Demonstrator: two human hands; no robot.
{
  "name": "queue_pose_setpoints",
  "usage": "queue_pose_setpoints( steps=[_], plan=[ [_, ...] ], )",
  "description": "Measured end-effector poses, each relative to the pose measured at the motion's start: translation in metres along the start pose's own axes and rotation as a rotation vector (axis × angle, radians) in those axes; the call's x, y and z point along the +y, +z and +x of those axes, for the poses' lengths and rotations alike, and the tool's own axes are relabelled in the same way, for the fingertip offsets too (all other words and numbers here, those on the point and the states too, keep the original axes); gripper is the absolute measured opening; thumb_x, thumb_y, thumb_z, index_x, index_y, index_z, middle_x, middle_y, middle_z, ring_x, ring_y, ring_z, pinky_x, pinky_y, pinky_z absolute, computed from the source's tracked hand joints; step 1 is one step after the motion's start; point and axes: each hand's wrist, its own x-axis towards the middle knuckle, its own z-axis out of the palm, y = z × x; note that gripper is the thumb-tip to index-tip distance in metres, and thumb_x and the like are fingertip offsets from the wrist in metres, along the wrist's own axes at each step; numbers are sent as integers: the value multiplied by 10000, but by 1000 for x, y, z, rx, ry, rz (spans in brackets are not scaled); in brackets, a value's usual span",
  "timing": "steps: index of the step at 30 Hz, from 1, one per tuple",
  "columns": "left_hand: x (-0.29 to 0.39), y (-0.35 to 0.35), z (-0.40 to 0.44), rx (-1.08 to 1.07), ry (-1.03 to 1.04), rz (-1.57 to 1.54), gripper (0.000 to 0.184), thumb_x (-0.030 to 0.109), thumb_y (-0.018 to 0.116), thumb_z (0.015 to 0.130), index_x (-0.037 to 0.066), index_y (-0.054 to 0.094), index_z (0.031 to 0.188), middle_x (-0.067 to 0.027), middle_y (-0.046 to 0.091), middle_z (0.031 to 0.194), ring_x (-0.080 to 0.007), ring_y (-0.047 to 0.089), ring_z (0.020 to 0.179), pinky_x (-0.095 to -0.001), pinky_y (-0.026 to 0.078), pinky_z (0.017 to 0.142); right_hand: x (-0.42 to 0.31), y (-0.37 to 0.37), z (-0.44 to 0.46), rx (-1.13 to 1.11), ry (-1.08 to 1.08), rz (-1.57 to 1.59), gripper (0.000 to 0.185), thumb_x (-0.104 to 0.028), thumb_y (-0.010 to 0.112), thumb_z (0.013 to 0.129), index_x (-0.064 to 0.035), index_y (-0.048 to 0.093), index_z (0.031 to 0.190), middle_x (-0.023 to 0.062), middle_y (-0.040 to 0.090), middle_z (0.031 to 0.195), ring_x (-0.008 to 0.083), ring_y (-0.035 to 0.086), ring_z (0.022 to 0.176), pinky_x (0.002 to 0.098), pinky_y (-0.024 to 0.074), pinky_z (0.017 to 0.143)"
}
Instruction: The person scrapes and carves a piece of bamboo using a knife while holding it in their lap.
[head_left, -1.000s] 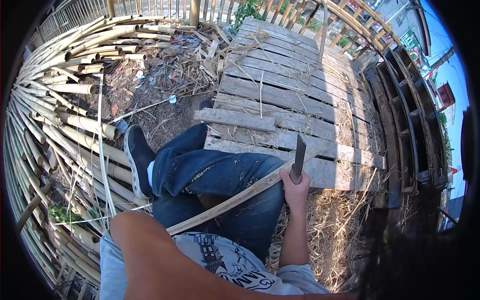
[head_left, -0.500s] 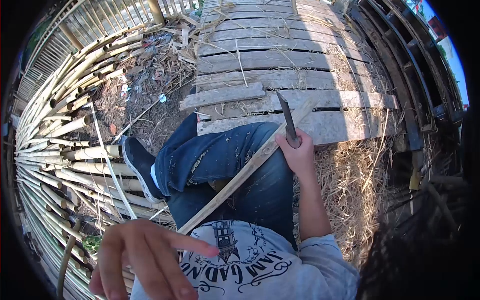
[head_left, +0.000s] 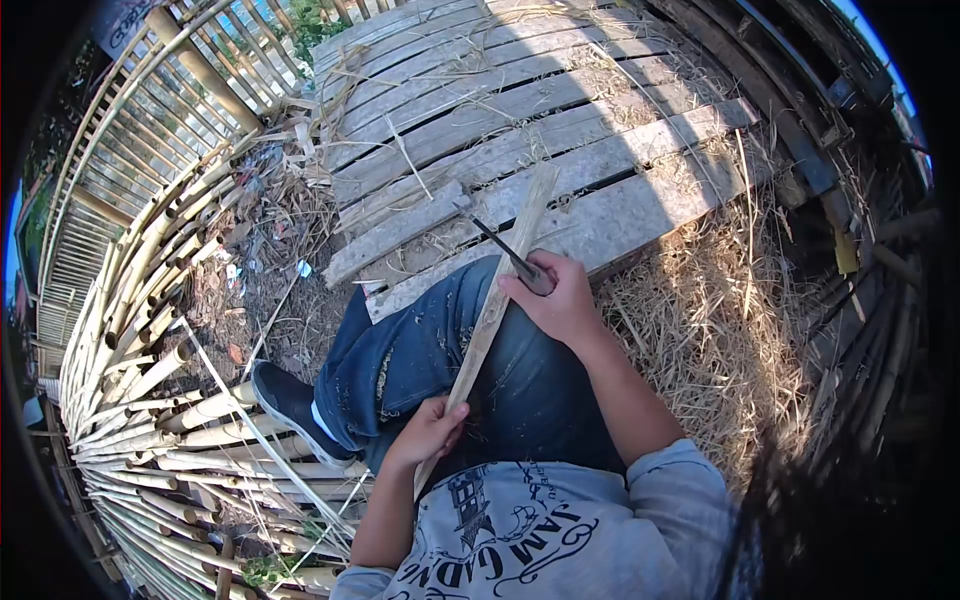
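Head view, strip (head_left: 481,338) across jeans (head_left: 415,345), straw-strewn slatted platform (head_left: 600,213), bamboo pile (head_left: 215,408), fence (head_left: 205,72).

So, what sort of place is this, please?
Probably an outdoor yard where bamboo is worked: many cut poles lie piled at the left, pale shavings cover the ground at the right, and a slatted fence stands beyond the poles.

From my end, the right hand (head_left: 562,300) hides some of the knife (head_left: 497,240), the shirt (head_left: 590,545) gets chopped at 6 o'clock, and 4 o'clock's just murky blur lol.
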Motion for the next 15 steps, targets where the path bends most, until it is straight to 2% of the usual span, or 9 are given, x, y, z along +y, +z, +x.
queue_pose_setpoints(
  steps=[1,2,3,5,6,10,12,13,15],
  plan=[
    [4,1,0,10,15,-26,358,371,554,950,61,483,785,24,436,515,-64,425,386,-214,333,362,-3,-1,-1,-32,35,-28,344,-346,760,747,-19,654,732,42,494,514,96,421,491,289,365,472],
    [9,5,-2,65,-44,-4,350,337,593,936,47,511,757,46,438,527,-46,414,431,-221,337,405,3,0,-2,-19,-11,-18,239,-221,761,776,-22,644,715,-80,383,518,10,289,514,239,218,446],
    [17,15,-3,52,-43,14,350,337,593,936,47,511,757,46,438,527,-46,414,431,-221,337,405,3,-1,-3,4,-13,-19,239,-221,761,776,-22,644,715,-80,383,518,10,289,514,239,218,446],
    [24,31,-2,301,38,319,342,298,636,912,42,546,704,72,438,554,-28,382,500,-233,334,456,2,-4,-4,14,-16,-53,268,-248,773,759,-29,632,695,-70,350,507,17,289,509,243,226,446],
    [19,31,0,331,71,355,330,265,668,888,39,576,667,85,446,587,-26,353,558,-245,310,482,6,-3,-4,31,-36,-50,307,-269,777,754,-34,600,665,-60,319,505,22,288,515,247,231,450],
    [1,16,6,283,135,274,331,270,619,919,66,553,667,87,426,567,-26,336,513,-242,271,453,15,-4,1,46,-89,-57,316,-268,768,766,-38,574,669,-63,329,514,24,292,525,248,242,455],
    [10,11,-2,92,27,8,342,277,547,955,99,495,666,87,374,528,-33,312,464,-245,225,425,21,-1,4,151,-1,24,311,-255,750,789,-39,552,685,-74,341,528,23,303,531,247,247,459],
    [11,8,-1,100,34,12,342,277,547,955,99,495,666,87,374,528,-33,312,464,-245,225,425,28,0,6,148,-11,31,311,-255,750,789,-39,552,685,-74,341,528,23,303,531,247,247,459],
    [8,2,0,-65,1,-88,325,279,493,974,121,445,695,83,314,506,-45,290,428,-246,202,405,45,2,9,221,133,42,280,-231,723,819,-36,555,709,-86,350,540,18,308,530,243,242,459]
  ],
)
